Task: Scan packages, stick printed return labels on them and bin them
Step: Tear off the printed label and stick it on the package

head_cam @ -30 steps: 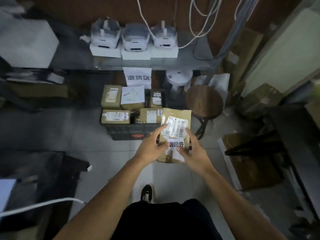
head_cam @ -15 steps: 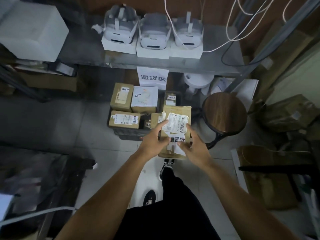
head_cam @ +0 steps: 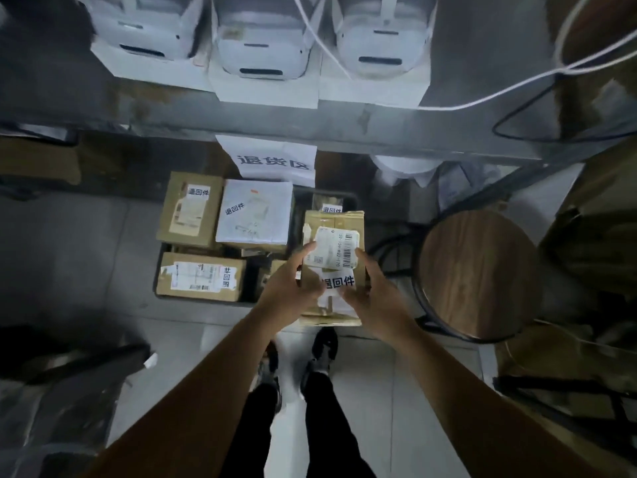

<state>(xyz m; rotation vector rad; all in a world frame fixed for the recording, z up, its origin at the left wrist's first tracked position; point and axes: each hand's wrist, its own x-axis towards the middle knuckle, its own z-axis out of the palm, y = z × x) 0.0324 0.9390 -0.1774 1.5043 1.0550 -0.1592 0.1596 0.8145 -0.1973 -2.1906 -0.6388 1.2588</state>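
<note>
The person holds a brown cardboard package [head_cam: 332, 222] with both hands above the right end of a dark plastic bin [head_cam: 350, 198] that stands on the grey tiled floor [head_cam: 86, 243]. The grip of the left hand [head_cam: 293, 288] is curled round the left edge of the package, with the thumb lying on its top face, and the grip of the right hand [head_cam: 375, 298] is curled round the right edge in the same way. On the top face there is a white shipping label with a barcode [head_cam: 336, 248], and just below it a white return label with black Chinese characters [head_cam: 339, 282], between the two thumbs. Inside the bin lie other brown cardboard boxes [head_cam: 200, 276] and one white flat parcel [head_cam: 255, 212], each with a similar return label. A round wooden stool [head_cam: 479, 270] stands just beside the bin on the right. Above, a grey metal shelf [head_cam: 465, 63] carries three white headsets [head_cam: 262, 46].
</note>
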